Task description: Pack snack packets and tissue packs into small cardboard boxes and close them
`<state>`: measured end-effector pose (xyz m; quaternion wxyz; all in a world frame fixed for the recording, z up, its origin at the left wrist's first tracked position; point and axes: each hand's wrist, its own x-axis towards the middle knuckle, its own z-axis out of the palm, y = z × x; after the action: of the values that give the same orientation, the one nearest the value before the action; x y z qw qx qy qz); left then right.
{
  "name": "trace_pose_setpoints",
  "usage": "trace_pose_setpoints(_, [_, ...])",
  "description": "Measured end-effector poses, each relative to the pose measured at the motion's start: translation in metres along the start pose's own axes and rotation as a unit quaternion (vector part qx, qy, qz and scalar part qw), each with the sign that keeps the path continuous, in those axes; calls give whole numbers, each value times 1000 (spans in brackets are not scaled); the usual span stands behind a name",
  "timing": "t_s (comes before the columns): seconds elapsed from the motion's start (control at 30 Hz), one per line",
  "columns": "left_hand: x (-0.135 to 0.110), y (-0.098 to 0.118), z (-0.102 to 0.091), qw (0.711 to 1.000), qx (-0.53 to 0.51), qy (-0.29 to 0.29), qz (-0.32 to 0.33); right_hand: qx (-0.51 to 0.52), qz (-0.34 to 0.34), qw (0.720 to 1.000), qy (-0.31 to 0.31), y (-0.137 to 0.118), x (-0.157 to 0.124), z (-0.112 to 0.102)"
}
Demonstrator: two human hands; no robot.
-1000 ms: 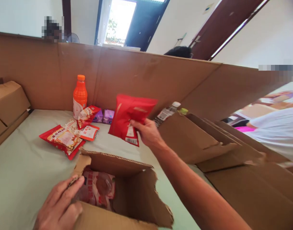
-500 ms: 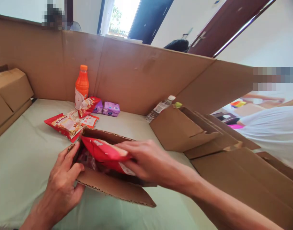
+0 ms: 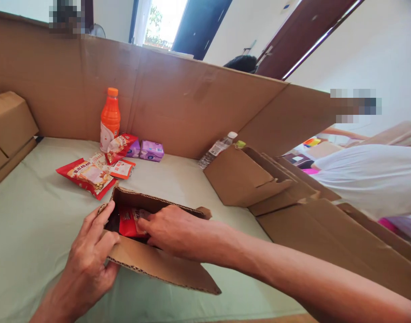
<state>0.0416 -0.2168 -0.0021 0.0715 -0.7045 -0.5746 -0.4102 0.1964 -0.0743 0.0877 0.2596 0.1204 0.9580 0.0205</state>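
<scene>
An open cardboard box [image 3: 165, 264] stands in front of me, its near flap folded outward. My left hand [image 3: 94, 251] grips the box's left edge, fingers over the rim and thumb on the near side. Inside lies a red snack bag [image 3: 128, 224], and my right hand [image 3: 165, 229] reaches in with its fingers closed on the bag's right part. Some of those fingertips are hidden. Just beyond the box are a larger red-and-white snack bag [image 3: 87, 175], a smaller red snack bag [image 3: 121, 148] and an orange-and-white packet [image 3: 123, 169].
An orange drink bottle [image 3: 110, 119] stands by purple tissue packs [image 3: 151, 150] near the cardboard wall [image 3: 178, 98]. A clear bottle [image 3: 218, 148] leans by more cardboard boxes [image 3: 239, 177] on the right. Another person in a white top [image 3: 366, 175] is beyond them.
My right hand has lowered the red snack bag from the box's opening down into it. My left hand keeps its hold on the edge. The view has shifted slightly.
</scene>
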Motion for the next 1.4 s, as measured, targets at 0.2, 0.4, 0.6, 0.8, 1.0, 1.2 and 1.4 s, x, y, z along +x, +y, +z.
trace_pose_setpoints(0.2, [1, -3, -2, 1000, -11, -2, 16, 37, -43, 997, -45, 0, 18, -6])
trace_pose_setpoints(0.4, [-4, -10, 1, 999, -19, 10, 31, 134, 5, 982, 130, 28, -24, 0])
trace_pose_setpoints(0.6, [8, -22, -13, 994, -30, -65, 88, 200, 11, 938, 282, 66, -36, 38])
trace_pose_setpoints(0.8, [16, -33, -28, 985, 33, -152, 73, 336, -92, 884, 312, 93, -92, 78])
trace_pose_setpoints(1.0, [30, -25, -16, 995, 34, -89, -25, 241, 29, 883, 402, 65, -72, 114])
trace_pose_setpoints(1.2, [41, -21, 0, 995, 90, -35, -15, 110, 120, 777, 608, 52, -57, 116])
trace_pose_setpoints(1.4, [40, -31, -2, 996, 57, -71, 11, 206, 21, 861, 464, 48, -70, 124])
